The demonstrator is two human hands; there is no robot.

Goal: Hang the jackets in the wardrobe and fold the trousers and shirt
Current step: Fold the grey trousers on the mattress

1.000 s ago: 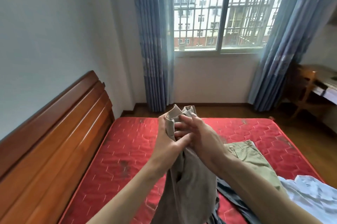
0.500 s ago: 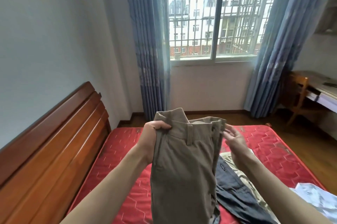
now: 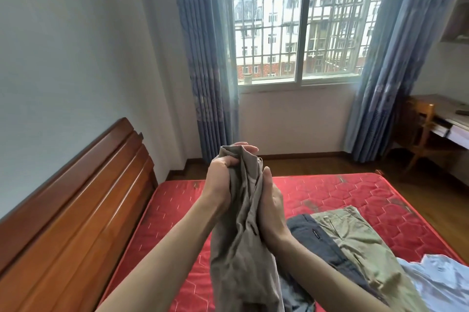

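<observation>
Bunching grey-brown trousers [image 3: 241, 248] between both hands' fingers [image 3: 229, 162]

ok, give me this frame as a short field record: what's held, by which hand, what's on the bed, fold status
held item: grey-brown cotton trousers, waistband bunched together, legs hanging down
left hand: grips the waistband
right hand: grips the waistband from the other side, fingertips showing past the top
on bed: dark grey trousers, olive khaki trousers, pale blue-white shirt, overlapping in an unfolded pile
surface: red quilted mattress
fold status: nothing folded yet
</observation>
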